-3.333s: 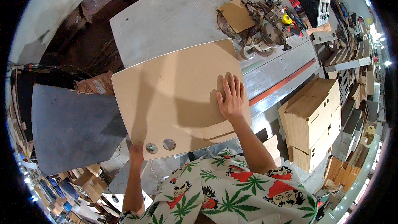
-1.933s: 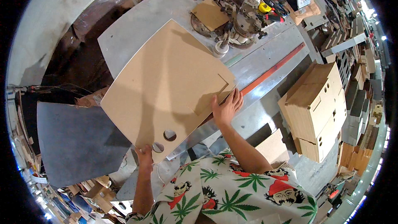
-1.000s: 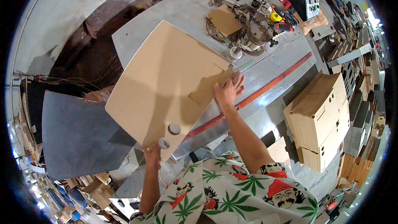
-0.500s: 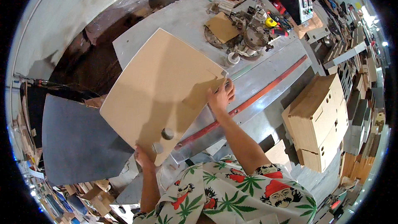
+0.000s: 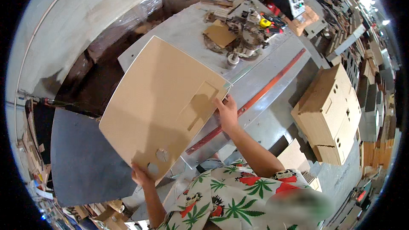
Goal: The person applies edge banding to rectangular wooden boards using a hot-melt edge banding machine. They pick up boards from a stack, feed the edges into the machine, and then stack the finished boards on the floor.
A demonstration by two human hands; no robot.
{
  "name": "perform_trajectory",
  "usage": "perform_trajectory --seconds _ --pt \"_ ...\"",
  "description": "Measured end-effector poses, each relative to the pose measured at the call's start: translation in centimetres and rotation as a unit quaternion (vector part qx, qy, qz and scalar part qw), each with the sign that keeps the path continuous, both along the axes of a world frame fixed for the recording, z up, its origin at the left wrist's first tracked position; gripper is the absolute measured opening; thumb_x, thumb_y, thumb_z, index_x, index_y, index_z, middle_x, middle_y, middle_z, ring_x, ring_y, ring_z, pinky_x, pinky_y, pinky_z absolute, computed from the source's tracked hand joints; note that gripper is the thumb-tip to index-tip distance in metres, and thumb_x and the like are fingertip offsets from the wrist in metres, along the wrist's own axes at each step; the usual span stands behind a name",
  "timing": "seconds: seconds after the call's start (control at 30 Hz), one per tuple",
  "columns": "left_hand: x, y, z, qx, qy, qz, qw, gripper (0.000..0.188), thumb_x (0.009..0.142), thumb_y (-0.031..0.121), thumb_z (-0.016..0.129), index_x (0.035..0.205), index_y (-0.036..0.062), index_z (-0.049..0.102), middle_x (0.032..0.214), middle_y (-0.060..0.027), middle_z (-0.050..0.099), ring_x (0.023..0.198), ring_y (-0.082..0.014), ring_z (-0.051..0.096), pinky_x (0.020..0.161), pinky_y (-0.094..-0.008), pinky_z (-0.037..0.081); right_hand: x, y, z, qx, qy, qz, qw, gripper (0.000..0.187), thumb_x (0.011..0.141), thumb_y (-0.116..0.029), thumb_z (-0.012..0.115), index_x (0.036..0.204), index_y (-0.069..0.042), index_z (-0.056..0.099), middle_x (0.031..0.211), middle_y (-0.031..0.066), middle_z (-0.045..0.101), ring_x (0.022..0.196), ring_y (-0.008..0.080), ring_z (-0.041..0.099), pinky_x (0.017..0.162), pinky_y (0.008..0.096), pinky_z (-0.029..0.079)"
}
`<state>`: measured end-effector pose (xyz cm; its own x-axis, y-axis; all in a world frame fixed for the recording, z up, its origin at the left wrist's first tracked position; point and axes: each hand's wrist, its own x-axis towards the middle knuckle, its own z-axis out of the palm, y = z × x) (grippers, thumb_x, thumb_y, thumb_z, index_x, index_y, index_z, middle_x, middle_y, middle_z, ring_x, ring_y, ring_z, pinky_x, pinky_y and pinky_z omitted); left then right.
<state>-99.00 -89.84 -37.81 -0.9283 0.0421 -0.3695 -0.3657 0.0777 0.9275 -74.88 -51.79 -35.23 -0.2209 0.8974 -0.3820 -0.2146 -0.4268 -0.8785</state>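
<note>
A large tan fibreboard panel (image 5: 153,93) is held tilted over the grey metal machine table (image 5: 170,27). Two round holes pierce it near its lower corner, and a rectangular groove runs along its right part. My left hand (image 5: 141,175) grips the lower left edge close to the holes, with its thumb on the face. At the right edge my right hand (image 5: 227,110) pinches the panel near its corner; some of its fingers are hidden behind the board. Shadows of my arms fall across the panel.
A red strip (image 5: 272,84) runs along the table's front. Beyond the panel stand a machine head with metal parts (image 5: 245,38), a yellow tape measure (image 5: 265,23) and a control box (image 5: 294,0). Stacked cut panels (image 5: 328,115) rest at right; a dark grey board (image 5: 85,157) lies left.
The panel has shifted slightly left and down in view, showing more of its groove. Both hands have kept their grip, and the head view has turned a little.
</note>
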Motion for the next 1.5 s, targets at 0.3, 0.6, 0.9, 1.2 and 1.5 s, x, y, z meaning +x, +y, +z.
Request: perform_trajectory --seconds 0.3,0.6,0.9,1.2,1.5 --pt "8.3 -5.9 3.1 0.003 -0.022 -0.082 0.996 0.045 0.109 0.045 0.055 0.123 0.0031 0.064 0.111 -0.0064 0.067 0.099 -0.0214 0.065 0.083 -0.0396 0.055 16.6 -4.0 8.4 -0.014 0.132 0.19 0.973 0.061 0.092 -0.014 0.077 0.147 -0.004 0.051 0.136 0.0077 0.065 0.126 0.0227 0.061 0.106 0.0385 0.049" --pt "24.7 -5.7 10.3 -0.032 0.005 -0.102 0.994 0.037 0.105 0.041 0.065 0.107 0.0036 0.066 0.098 -0.0055 0.067 0.092 -0.0185 0.065 0.078 -0.0377 0.053 35.8 -8.8 9.0 -0.058 0.185 0.203 0.96 0.07 0.09 -0.01 0.079 0.151 -0.003 0.047 0.142 0.011 0.061 0.132 0.0243 0.057 0.111 0.042 0.047" --pt "34.1 -6.0 10.2 -0.239 -0.038 -0.161 0.957 0.048 0.097 0.04 0.073 0.107 -0.0074 0.068 0.101 -0.0125 0.071 0.088 -0.0211 0.066 0.078 -0.039 0.052 51.3 -10.0 8.6 -0.036 0.124 0.119 0.984 0.068 0.089 -0.017 0.081 0.146 0.0 0.048 0.135 0.0126 0.064 0.124 0.0259 0.062 0.103 0.0411 0.052" --pt "32.2 -1.6 13.0 -0.339 -0.092 -0.278 0.894 0.058 0.091 0.044 0.08 0.112 -0.009 0.074 0.102 -0.0144 0.076 0.089 -0.0211 0.07 0.078 -0.0383 0.054 52.3 -6.4 10.3 -0.001 0.065 0.155 0.986 0.039 0.102 -0.019 0.065 0.13 0.006 0.054 0.108 0.0132 0.071 0.085 0.0207 0.073 0.068 0.0332 0.059" --pt "23.1 4.7 25.8 -0.399 -0.08 -0.489 0.771 0.064 0.099 0.033 0.072 0.147 -0.0046 0.054 0.118 -0.0126 0.072 0.092 -0.0206 0.07 0.068 -0.0331 0.054 43.6 -0.6 19.5 0.02 0.243 0.206 0.948 0.045 0.109 -0.014 0.057 0.144 -0.002 0.031 0.121 0.0164 0.062 0.091 0.0212 0.068 0.073 0.036 0.059"
